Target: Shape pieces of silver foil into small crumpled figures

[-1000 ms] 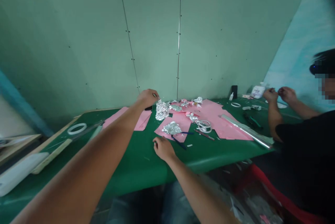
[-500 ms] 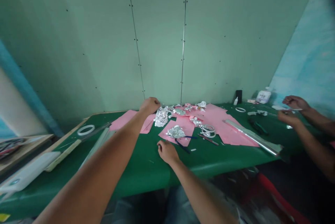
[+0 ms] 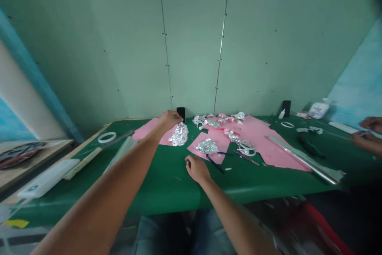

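My left hand (image 3: 170,119) reaches to the back of the table, its fingers pinched on the top of a crumpled aluminium foil piece (image 3: 179,135) that hangs over the left pink sheets (image 3: 146,131). Curled closed, my right hand (image 3: 197,168) rests on the green table near its front, with nothing visible in its fingers. Just beyond it, a second crumpled foil piece (image 3: 208,146) lies on a pink paper square (image 3: 193,143), beside dark blue-handled scissors or tweezers (image 3: 215,163), whose exact kind I cannot tell.
Rolls of tape (image 3: 246,147) and a foil roll (image 3: 304,160) lie to the right. Small foil scraps (image 3: 213,123) cover pink paper at the back. On the left are a white tape ring (image 3: 106,137) and a glue gun (image 3: 49,177). Another person's hands (image 3: 368,133) work at far right.
My left hand has drawn the foil piece away from the other foil scraps, uncovering a dark phone by the wall. My right hand stays on the table. The view has shifted left.
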Demonstrator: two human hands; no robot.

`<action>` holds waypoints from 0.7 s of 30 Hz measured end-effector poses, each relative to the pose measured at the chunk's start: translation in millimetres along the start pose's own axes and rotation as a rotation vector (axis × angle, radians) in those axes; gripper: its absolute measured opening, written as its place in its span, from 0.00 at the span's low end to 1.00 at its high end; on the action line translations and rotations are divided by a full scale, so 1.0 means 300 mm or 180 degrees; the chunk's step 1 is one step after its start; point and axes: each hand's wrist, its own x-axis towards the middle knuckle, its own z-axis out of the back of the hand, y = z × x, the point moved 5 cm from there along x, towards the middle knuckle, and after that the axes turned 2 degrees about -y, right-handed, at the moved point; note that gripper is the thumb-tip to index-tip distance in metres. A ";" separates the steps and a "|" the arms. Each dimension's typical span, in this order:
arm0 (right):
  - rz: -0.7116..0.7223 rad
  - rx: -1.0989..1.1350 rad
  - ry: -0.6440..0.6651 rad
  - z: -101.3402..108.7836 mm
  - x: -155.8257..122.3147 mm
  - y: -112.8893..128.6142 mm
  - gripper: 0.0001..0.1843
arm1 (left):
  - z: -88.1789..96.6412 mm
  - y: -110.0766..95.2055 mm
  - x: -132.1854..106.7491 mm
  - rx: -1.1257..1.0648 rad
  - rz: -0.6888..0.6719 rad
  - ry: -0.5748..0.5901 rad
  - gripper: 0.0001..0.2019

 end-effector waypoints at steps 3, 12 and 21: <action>-0.0040 0.0021 0.0045 -0.005 0.003 -0.003 0.12 | -0.029 0.074 -0.026 -0.0135 0.0094 -0.0062 0.05; -0.0055 -0.0041 -0.0014 0.004 0.004 0.003 0.12 | -0.113 0.092 -0.035 -0.0841 0.0374 -0.0356 0.06; 0.0009 -0.0024 0.0001 -0.017 0.013 -0.009 0.12 | -0.173 -0.037 0.085 -0.1726 0.0636 -0.0161 0.06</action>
